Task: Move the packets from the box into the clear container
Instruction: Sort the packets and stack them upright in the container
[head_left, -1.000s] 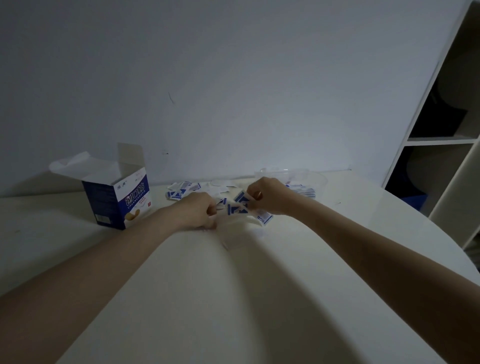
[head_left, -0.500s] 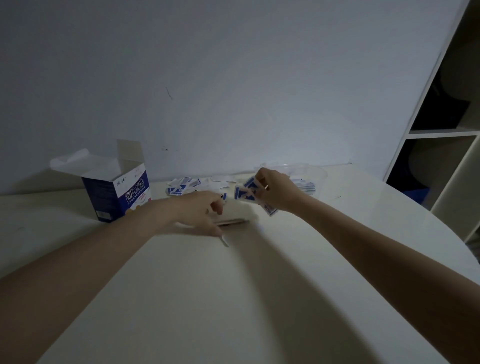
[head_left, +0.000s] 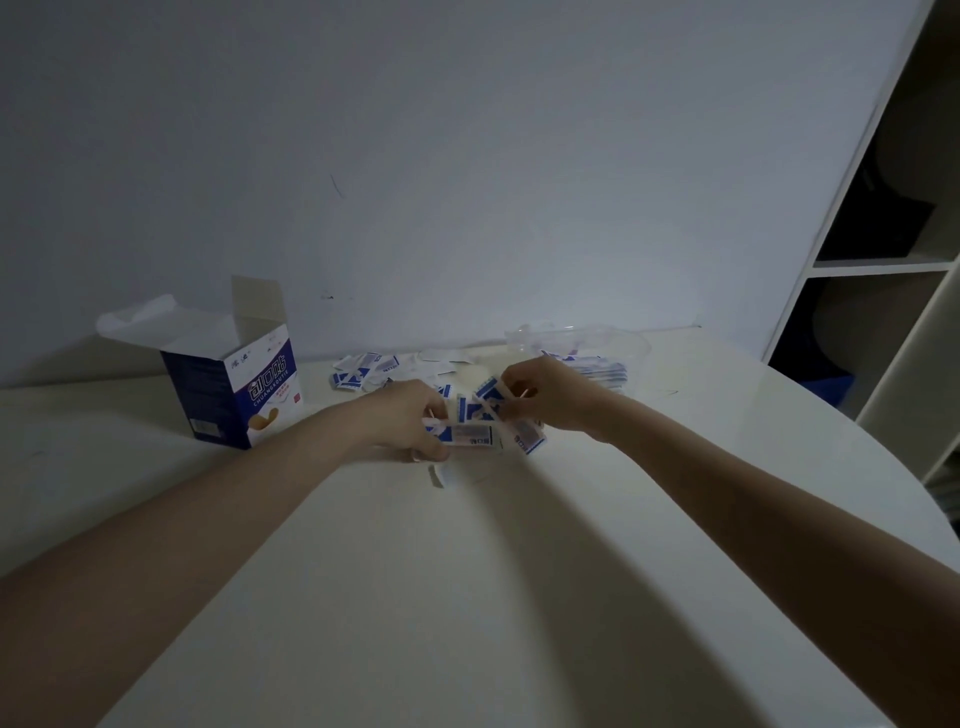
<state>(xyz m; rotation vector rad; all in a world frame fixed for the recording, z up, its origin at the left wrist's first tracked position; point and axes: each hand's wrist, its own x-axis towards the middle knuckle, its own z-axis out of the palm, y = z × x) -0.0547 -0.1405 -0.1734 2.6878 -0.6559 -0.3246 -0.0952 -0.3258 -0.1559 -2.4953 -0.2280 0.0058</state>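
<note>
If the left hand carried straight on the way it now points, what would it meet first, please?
Likely the packets bunched in the right hand, just beyond the left hand and the packet it pinches; depth is unclear.

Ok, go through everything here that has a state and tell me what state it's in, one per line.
Box: upright, top flaps open.
Clear container: open, some packets inside.
Loose packets: scattered on the table.
Left hand: pinches a packet.
Right hand: grips several packets.
</note>
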